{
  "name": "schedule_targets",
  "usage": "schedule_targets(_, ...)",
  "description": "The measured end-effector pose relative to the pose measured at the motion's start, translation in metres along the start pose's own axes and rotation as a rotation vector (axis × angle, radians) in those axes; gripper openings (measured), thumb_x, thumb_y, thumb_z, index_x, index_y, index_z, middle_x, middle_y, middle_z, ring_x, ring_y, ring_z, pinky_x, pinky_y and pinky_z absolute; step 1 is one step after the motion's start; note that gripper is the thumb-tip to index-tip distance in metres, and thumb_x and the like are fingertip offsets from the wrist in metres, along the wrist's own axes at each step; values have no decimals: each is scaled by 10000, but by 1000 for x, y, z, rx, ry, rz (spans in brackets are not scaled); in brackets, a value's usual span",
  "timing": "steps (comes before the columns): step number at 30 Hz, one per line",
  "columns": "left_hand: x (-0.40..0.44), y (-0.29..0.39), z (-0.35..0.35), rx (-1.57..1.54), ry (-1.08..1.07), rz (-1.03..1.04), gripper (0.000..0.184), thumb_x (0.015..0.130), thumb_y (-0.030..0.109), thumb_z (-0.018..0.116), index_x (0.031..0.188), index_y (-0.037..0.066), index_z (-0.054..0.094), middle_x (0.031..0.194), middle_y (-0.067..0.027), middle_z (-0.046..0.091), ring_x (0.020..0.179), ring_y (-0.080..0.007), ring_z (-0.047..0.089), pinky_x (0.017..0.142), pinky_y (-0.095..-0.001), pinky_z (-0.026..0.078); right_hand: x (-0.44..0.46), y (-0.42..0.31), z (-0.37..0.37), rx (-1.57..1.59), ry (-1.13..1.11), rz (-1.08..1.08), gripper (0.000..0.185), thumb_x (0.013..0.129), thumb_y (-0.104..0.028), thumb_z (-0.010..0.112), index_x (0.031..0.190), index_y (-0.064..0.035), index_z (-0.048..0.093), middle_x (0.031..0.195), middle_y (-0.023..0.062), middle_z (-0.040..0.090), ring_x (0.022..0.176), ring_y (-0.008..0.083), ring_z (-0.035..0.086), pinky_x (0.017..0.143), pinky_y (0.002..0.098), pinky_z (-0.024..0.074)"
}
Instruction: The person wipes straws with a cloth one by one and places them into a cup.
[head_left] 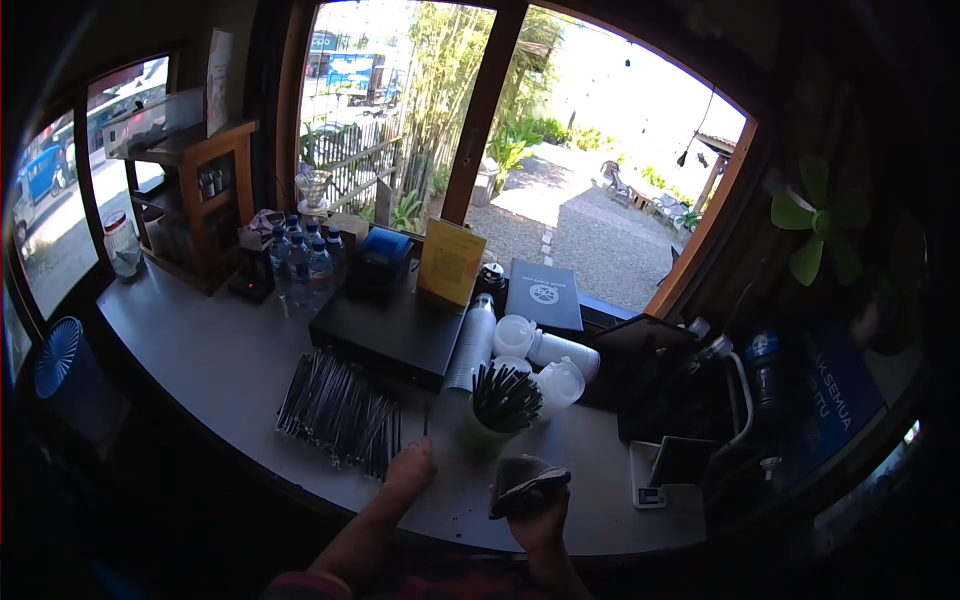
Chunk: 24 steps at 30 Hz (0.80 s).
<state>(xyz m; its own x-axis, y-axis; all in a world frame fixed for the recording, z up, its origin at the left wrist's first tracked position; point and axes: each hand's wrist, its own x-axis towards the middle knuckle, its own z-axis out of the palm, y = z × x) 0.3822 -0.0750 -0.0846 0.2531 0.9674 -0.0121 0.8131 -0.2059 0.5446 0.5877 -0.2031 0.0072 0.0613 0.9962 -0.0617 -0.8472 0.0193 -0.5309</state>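
My left hand is closed at the counter, just right of a wide pile of thin black straws that look wrapped. A thin dark straw stands up from its fingertips. In my right hand is a dark pouch-like thing with a brownish upper side, gripped from below; its exact kind is too dark to make out. Beyond it and a little to the left, a green cup holds a dense bunch of black straws, upright and fanned out.
Behind the green cup lie stacked clear cups and white lids. A black box with a yellow sign stands at the back. Water bottles are farther left. A small scale sits at the right.
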Motion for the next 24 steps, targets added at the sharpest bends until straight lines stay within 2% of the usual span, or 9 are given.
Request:
schedule_targets(2,-1,11,-10,22,-29,-31,297,833,120,603,1098,13,521,989,-251,652,896,-412,680,772,-487,559,-2,1,-8,-66,80,31,553,928,-469,573,1327,-95,493,1252,106,602,1126,300,604,994,509,469)
schedule_targets(3,0,10,-7,29,-19,-32,298,833,124,605,1098,16,521,985,-247,655,892,-410,683,767,-484,560,-2,2,-33,-37,79,78,379,972,-388,520,1216,-104,574,1141,80,655,1037,257,637,934,450,503)
schedule_targets(6,1,5,0,61,0,-38,299,832,135,610,1096,22,526,978,-236,664,891,-403,687,763,-474,563,-11,11,-55,-5,253,74,392,965,-429,501,1169,-123,636,1125,99,679,1061,302,649,956,463,508)
schedule_targets(7,-1,6,-1,74,-5,-40,300,831,136,611,1096,20,531,980,-234,667,899,-399,687,767,-471,562,-15,13,-60,49,305,80,391,962,-449,496,1105,-127,664,1066,85,693,1021,281,657,932,442,515)
schedule_targets(13,-25,17,-2,82,-12,-61,256,817,146,626,1026,5,584,994,-212,680,943,-374,683,820,-469,546,-48,9,-46,25,423,139,398,952,-485,497,1071,-144,664,977,59,698,924,264,662,868,446,527)
schedule_targets(19,-45,24,11,-13,-8,-144,292,797,193,662,993,-17,606,1011,-230,671,951,-397,665,849,-478,529,-74,10,-79,80,340,166,394,956,-483,496,1066,-144,665,957,52,700,921,262,668,864,444,532)
schedule_targets(24,-61,31,13,-79,48,-218,314,801,219,661,983,-30,606,994,-246,668,948,-415,654,871,-480,517,-102,8,-84,-28,362,197,405,970,-468,481,1164,-144,627,1086,57,682,988,259,651,888,455,525)
